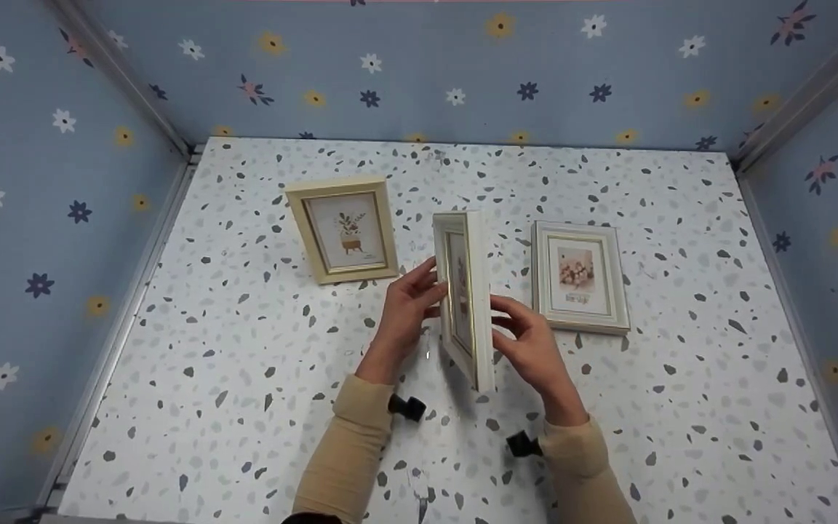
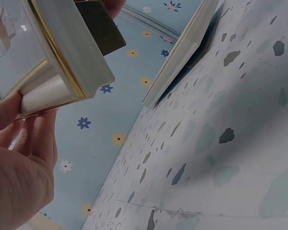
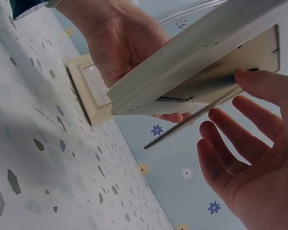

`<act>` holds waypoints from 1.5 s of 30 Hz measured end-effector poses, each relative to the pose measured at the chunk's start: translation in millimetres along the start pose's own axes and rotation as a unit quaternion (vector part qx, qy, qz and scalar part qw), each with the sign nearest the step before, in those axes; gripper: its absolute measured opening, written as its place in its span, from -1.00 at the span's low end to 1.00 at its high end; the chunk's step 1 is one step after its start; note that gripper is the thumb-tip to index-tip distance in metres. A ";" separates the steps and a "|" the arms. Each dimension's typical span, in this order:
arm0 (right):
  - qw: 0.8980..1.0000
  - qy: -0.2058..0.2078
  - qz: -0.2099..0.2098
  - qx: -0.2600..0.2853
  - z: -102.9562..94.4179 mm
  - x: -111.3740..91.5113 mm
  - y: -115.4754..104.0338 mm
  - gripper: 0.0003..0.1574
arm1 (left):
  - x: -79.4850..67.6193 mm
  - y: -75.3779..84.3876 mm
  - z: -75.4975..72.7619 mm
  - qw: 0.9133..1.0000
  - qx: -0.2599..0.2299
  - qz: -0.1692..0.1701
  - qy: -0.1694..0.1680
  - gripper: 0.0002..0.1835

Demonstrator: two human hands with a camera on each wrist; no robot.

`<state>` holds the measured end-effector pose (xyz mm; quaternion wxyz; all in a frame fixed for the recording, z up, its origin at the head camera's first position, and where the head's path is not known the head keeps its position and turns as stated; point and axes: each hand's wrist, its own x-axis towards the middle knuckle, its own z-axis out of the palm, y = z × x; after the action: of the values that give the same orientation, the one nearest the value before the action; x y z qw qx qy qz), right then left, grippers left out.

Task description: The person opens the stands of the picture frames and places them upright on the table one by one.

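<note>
A white picture frame [image 1: 484,306] with a gold inner edge is held up, almost edge-on in the head view. My left hand [image 1: 403,313] grips its left edge, thumb on the front and fingers behind. Behind the frame is my right hand [image 1: 535,353]. In the right wrist view, a thin stand leg [image 3: 182,125] sticks out from the frame's back panel [image 3: 221,72]. My right thumb lies by the leg's upper end and the fingertips touch its other side, pinching it. The left wrist view shows the frame's corner and the dark leg [image 2: 102,28] beyond.
A cream picture frame [image 1: 392,240] with a plant picture stands upright at the back left. Another white frame [image 1: 612,280] with a flower picture is at the right, beside my right hand. Flower-patterned walls [image 1: 433,65] enclose the speckled table [image 1: 244,364].
</note>
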<state>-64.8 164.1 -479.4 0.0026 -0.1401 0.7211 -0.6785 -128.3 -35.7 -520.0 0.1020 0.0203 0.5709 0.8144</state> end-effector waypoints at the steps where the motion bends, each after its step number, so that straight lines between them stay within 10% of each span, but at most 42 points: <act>1: 1.000 0.001 -0.001 0.000 0.2 0.0 0.5 -0.50 | -0.3 0.0 0.0 1.000 -0.001 0.001 -0.001 -0.41; 45: 0.981 0.130 -0.087 -0.111 -11.5 1.9 -17.5 -0.65 | -3.9 1.1 -8.3 1.000 0.027 -0.011 0.005 -0.42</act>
<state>-65.3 174.2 -461.0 -0.1657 -0.1124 0.7713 -0.6042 -125.9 -44.5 -521.4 0.1069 0.0127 0.5934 0.7977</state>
